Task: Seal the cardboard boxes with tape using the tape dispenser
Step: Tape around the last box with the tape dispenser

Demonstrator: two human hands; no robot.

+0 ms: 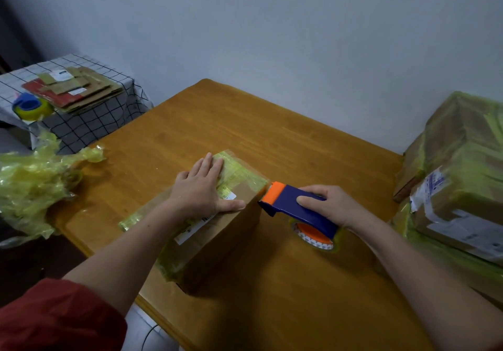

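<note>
Left hand: our left hand (202,187) lies flat with straight fingers, pressing down on the top of the cardboard box (217,241), thumb spread toward its right edge.
Right hand: our right hand (329,205) is wrapped round the blue body of the tape dispenser (292,209). Its orange nose meets the box's upper right edge, and the roll hangs below beside the box's right side.
Box: it stands on the wooden table (245,122), near the front left corner. Yellowish tape already covers the far end of its top and its near left corner.
Done: we judge this box partly sealed, with a strip at or near the end of its run at the right edge. The taped boxes (457,187) stacked at the right look finished.
Left: we cannot tell whether the tape is cut, and the middle of the top shows bare cardboard.
Flat cardboard: the pile (81,89) on the checked cloth may also be waiting, with a second dispenser (30,107) beside it.
Edges: the box's near corner sits close to the table's front edge, so hard pushes toward us risk sliding it off.
Room: there is bare wood to the right of the box and beyond it. Crumpled tape (32,181) crowds the left edge.
</note>
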